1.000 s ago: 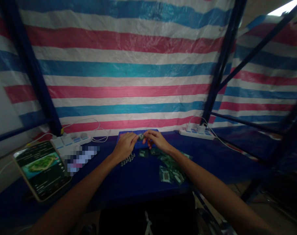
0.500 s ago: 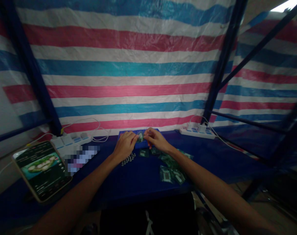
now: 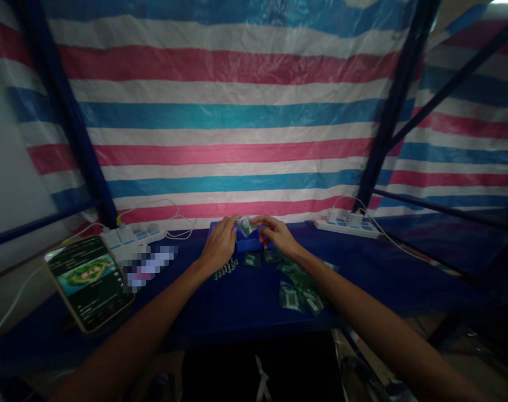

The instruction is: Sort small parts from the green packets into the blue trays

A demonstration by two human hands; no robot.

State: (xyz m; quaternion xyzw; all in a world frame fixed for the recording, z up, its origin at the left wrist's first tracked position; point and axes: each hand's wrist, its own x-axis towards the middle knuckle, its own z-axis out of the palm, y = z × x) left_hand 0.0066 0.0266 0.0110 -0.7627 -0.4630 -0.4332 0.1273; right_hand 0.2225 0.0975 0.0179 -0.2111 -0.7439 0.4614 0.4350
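Observation:
Above a blue box (image 3: 248, 245) at the back of the table, a small clear plastic bag (image 3: 246, 226) with something pale and greenish inside is between my two hands. My left hand (image 3: 219, 244) pinches its left edge, the thumb partly hidden. On the other side, my right hand (image 3: 278, 235) has its index finger and curled fingers at the bag's right edge. Small metal screws (image 3: 226, 269) stand in rows just below my left hand. Near my right wrist lie several filled bags (image 3: 290, 296), with two smaller packets (image 3: 252, 259) close to the box.
A lit phone (image 3: 88, 282) leans at the left, beside a blurred-out item (image 3: 151, 268). White power strips (image 3: 132, 237) with plugs and cables lie at back left and back right. Blue metal posts (image 3: 373, 151) and a striped plastic sheet (image 3: 237, 153) stand behind the table.
The view has swung slightly left, so everything sits further right. The bag is tilted up a little between my hands, and my right fingers have spread somewhat.

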